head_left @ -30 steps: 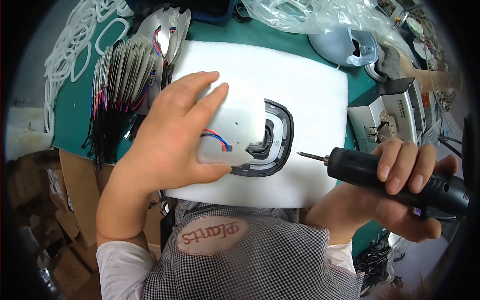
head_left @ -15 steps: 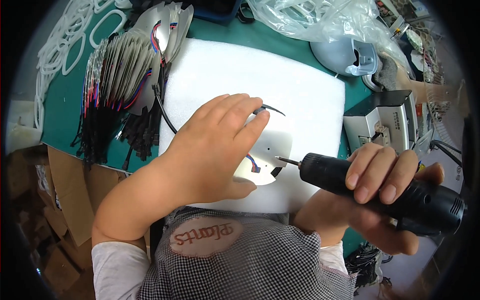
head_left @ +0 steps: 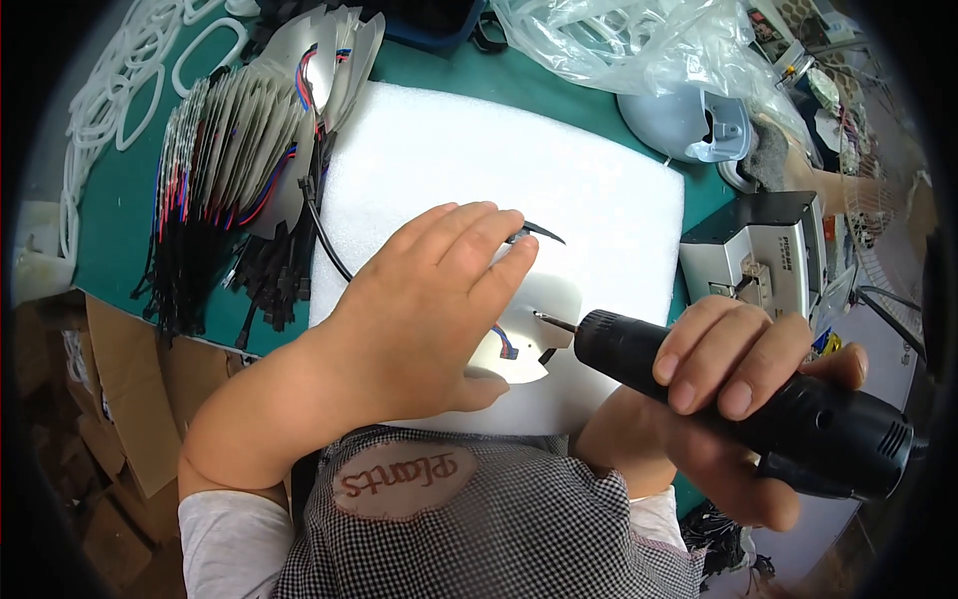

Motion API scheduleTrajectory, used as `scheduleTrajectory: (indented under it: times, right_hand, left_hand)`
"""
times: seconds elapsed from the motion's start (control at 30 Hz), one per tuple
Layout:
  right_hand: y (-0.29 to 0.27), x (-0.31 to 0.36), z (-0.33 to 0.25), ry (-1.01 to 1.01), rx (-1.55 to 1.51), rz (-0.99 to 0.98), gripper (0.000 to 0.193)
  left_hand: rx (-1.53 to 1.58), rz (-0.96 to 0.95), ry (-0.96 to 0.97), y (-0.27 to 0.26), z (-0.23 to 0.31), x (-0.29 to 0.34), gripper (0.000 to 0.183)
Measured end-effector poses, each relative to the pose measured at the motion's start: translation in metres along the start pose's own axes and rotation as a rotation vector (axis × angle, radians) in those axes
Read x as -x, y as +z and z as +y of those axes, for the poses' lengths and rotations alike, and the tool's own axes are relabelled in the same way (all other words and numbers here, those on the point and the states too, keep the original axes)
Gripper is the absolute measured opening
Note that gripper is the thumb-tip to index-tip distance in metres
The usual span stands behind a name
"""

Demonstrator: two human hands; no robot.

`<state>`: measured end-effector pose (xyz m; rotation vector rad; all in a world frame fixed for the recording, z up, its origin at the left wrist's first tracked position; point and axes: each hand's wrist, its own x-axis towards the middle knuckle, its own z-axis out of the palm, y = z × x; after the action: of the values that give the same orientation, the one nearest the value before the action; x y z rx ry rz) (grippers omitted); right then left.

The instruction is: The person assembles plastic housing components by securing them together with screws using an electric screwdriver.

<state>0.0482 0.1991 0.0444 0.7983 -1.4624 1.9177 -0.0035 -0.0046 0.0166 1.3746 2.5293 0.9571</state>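
Observation:
My right hand (head_left: 733, 399) is wrapped round a black electric screwdriver (head_left: 639, 349). Its bit points left, and the tip meets or hovers just over a small hole in a thin, pale metal plate (head_left: 554, 299); contact is hard to tell. Over the plate's left side lies my left hand (head_left: 439, 299), thumb at the near edge and fingers at the far edge, holding it in place. A dark, curved, pointed piece (head_left: 544, 233) sticks out beyond those fingertips. Red and blue wires with a small dark connector (head_left: 509, 351) show on the plate. My palm hides the rest.
Beneath lies a white foam sheet (head_left: 619, 180) on a green mat (head_left: 559, 65). Several thin plates with cables (head_left: 235, 150) are stacked at left, near white loops (head_left: 115, 110). At right are a grey-blue shell (head_left: 664, 125), a silver-black box (head_left: 753, 255) and plastic bags (head_left: 639, 40).
The screwdriver in my right hand has moved left and slightly nearer, bringing its tip to the plate's hole. My left hand stays over the plate.

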Motion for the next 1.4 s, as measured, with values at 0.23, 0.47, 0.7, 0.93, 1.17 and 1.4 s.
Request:
scheduleTrajectory:
  times: [0.23, 0.47, 0.7, 0.93, 1.17, 1.4]
  right_hand:
    - [0.012, -0.004, 0.002, 0.002, 0.100, -0.082, 0.086]
    - [0.015, -0.012, 0.002, 0.041, 0.147, -0.262, 0.088]
    - [0.016, -0.022, -0.003, 0.131, 0.187, -0.343, 0.088]
    - [0.012, -0.031, 0.001, 0.179, 0.145, -0.466, 0.085]
    - [0.016, -0.036, 0.001, 0.231, 0.140, -0.525, 0.083]
    - [0.022, -0.035, -0.006, 0.285, 0.204, -0.474, 0.081]
  left_hand:
    - [0.015, -0.002, 0.007, -0.001, -0.001, 0.001, 0.090]
    - [0.029, -0.004, 0.000, 0.000, -0.002, 0.004, 0.088]
    - [0.047, -0.010, 0.006, 0.001, -0.004, 0.005, 0.087]
    - [0.039, 0.003, 0.011, -0.001, -0.003, 0.006, 0.085]
    - [0.020, 0.006, -0.002, -0.001, 0.000, 0.009, 0.085]
    - [-0.011, 0.000, -0.004, -0.001, 0.004, 0.008, 0.084]
